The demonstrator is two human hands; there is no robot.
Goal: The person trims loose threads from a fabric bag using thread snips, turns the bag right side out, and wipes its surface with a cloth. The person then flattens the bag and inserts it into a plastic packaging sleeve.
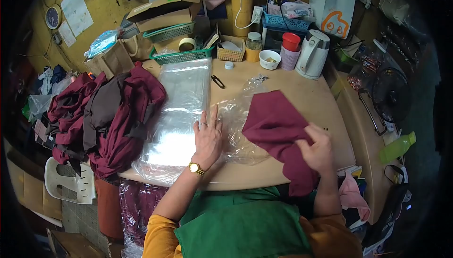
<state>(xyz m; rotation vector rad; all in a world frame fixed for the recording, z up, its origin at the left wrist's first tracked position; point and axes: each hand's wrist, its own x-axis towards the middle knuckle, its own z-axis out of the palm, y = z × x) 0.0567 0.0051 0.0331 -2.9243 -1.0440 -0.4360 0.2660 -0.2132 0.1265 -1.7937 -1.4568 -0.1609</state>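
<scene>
My left hand (208, 140) lies with fingers stretched out at the right edge of a stack of clear plastic bags (177, 116), holding nothing. Gripped in my right hand (319, 148) is a maroon cloth (274, 116). Its upper part spreads over the table and its lower end hangs past the front edge. A loose clear plastic bag (238, 130) is on the table between my two hands, partly under the cloth. To the left, a heap of maroon and dark grey garments (127, 111) rests beside the bag stack.
Thread snips (218, 82) lie beyond the bags. Along the back stand a green basket (181, 59), a wicker basket (231, 50), a white bowl (270, 59), a red-lidded cup (290, 52) and a white kettle (312, 55). A green bottle (398, 148) is at the right.
</scene>
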